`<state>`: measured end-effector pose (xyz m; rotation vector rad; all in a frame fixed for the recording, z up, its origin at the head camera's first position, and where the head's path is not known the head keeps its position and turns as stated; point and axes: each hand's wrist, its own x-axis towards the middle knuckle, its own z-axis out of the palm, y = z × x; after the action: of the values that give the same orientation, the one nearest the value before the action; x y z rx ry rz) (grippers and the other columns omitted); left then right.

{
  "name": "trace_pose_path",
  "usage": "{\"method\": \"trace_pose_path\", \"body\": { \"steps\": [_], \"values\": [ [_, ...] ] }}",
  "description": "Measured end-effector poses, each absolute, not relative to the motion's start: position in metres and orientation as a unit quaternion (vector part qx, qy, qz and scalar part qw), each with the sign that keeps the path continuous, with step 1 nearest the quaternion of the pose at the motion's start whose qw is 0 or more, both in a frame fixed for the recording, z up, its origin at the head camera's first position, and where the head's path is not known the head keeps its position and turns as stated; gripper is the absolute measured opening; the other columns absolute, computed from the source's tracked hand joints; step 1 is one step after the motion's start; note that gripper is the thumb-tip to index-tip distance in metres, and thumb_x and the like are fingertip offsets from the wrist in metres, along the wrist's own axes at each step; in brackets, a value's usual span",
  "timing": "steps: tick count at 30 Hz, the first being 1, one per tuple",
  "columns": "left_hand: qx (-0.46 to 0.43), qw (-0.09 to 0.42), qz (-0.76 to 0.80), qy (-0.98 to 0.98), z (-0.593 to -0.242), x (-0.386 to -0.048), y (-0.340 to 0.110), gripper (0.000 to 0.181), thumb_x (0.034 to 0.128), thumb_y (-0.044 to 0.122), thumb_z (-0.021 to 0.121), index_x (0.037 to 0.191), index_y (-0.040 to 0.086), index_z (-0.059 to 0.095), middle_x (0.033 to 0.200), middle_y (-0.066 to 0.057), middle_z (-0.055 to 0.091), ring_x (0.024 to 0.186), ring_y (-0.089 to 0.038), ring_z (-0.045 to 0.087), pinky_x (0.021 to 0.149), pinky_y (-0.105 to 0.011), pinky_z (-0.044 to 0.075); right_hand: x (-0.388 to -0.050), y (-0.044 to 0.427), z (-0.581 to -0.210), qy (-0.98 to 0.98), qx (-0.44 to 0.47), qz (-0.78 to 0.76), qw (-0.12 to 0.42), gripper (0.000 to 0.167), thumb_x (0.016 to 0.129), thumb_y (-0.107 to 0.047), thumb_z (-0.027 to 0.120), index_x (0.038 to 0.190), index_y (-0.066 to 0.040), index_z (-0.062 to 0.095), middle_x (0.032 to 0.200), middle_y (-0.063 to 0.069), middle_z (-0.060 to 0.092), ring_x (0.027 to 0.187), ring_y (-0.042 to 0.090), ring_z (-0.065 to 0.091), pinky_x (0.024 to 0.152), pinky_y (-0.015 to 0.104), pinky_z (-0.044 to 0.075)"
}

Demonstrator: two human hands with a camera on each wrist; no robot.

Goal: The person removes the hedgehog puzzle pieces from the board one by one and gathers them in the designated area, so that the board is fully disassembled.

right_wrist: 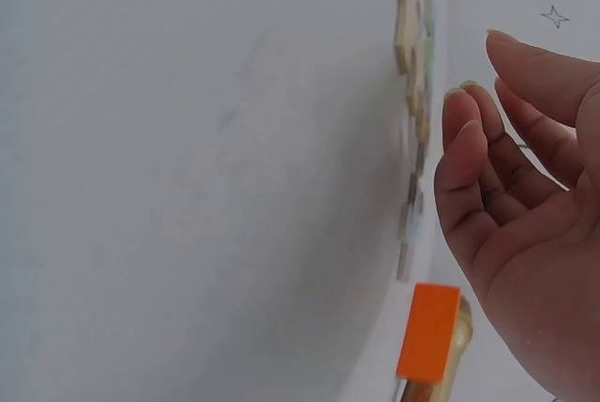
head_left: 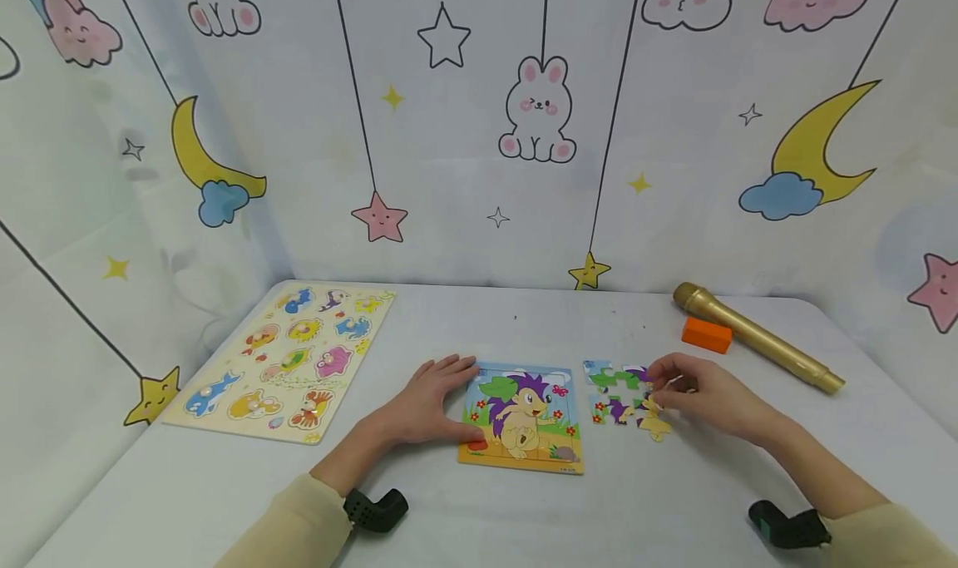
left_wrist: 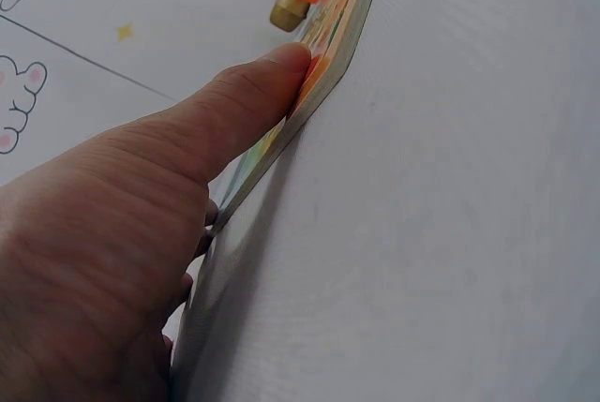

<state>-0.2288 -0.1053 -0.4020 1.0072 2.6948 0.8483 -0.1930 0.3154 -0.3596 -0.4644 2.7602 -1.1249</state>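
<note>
A square hedgehog jigsaw board lies flat in the middle of the table. My left hand rests along its left side, fingers stretched toward the top corner. In the left wrist view the thumb lies on the board's edge. Right of the board is a cluster of loose jigsaw pieces, some set together with a gap among them. Over the cluster's right side hovers my right hand, fingers loosely bent. The right wrist view shows nothing between its thumb and fingertips, and the pieces edge-on beside it.
At the left lies a large animal puzzle board. An orange block sits beside a gold microphone at the back right. A printed cloth rises behind the white table.
</note>
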Motion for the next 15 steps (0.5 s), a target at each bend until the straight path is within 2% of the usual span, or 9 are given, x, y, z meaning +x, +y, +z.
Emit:
{"method": "trace_pose_path", "body": {
  "steps": [8,15],
  "values": [
    [0.334,0.070,0.282,0.897,-0.401,-0.228,-0.105,0.092,0.0818,0.052,0.077,0.154,0.006,0.042,0.162,-0.010,0.032,0.151,-0.033,0.017,0.121,-0.057,0.007,-0.196,0.300,-0.351,0.900,-0.167,-0.398,0.056,0.036,0.095,-0.019,0.073,0.123,0.000,0.061,0.110,0.009,0.065,0.099,0.025,0.062,0.079,0.023,0.056],
    [0.333,0.070,0.281,0.897,-0.403,-0.229,-0.106,0.093,0.0817,0.052,0.077,0.154,0.006,0.041,0.162,-0.010,0.032,0.151,-0.033,0.017,0.121,-0.057,0.007,-0.201,0.278,-0.354,0.883,-0.181,-0.425,0.081,0.041,0.094,-0.019,0.074,0.126,0.001,0.059,0.111,0.011,0.064,0.099,0.026,0.062,0.081,0.025,0.057]
  ]
}}
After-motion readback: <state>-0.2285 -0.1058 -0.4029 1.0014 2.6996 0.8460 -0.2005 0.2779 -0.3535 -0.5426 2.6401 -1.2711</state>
